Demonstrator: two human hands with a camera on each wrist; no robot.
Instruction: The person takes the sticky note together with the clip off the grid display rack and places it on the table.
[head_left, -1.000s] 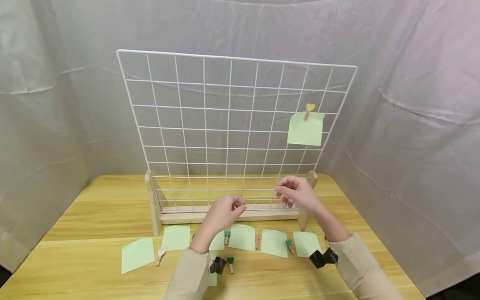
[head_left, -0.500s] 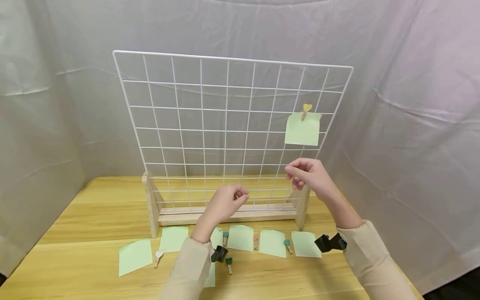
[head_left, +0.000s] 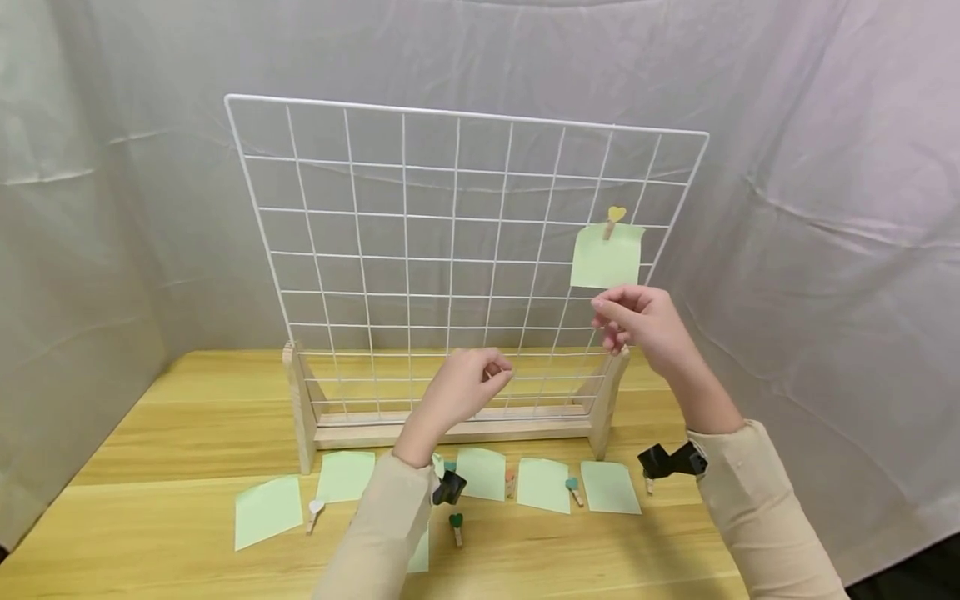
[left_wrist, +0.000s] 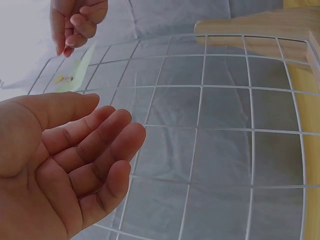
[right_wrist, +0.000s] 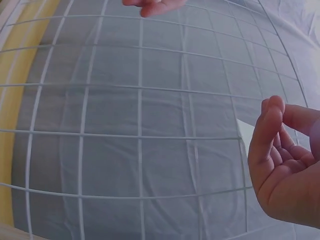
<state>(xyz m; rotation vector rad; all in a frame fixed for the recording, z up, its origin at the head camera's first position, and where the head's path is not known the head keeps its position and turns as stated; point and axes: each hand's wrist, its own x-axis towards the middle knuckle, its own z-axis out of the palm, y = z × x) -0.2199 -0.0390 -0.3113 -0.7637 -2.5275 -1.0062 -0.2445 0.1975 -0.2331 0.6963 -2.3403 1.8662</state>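
A white wire grid panel (head_left: 427, 236) stands upright in a wooden stand (head_left: 450, 432). On its right side hangs a pale green sticky note (head_left: 606, 265), pinned by a mini clothespin with a yellow heart (head_left: 614, 221). My right hand (head_left: 645, 323) is raised just below that note, thumb and forefinger tips together, nothing visible between them. Lower and toward the middle, my left hand (head_left: 461, 387) hovers before the grid. The left wrist view shows this left hand (left_wrist: 80, 160) with fingers loosely bent and an empty palm.
Several green sticky notes (head_left: 267, 512) lie in a row before the stand. Among them are mini clothespins, such as a white-heart one (head_left: 315, 515), a dark green one (head_left: 457, 530) and a teal one (head_left: 574, 492). Grey cloth (head_left: 480, 50) hangs behind and at the sides.
My right hand has risen up and to the right, from the grid's lower part to just under the hanging note. My left hand has risen slightly and shifted a little right.
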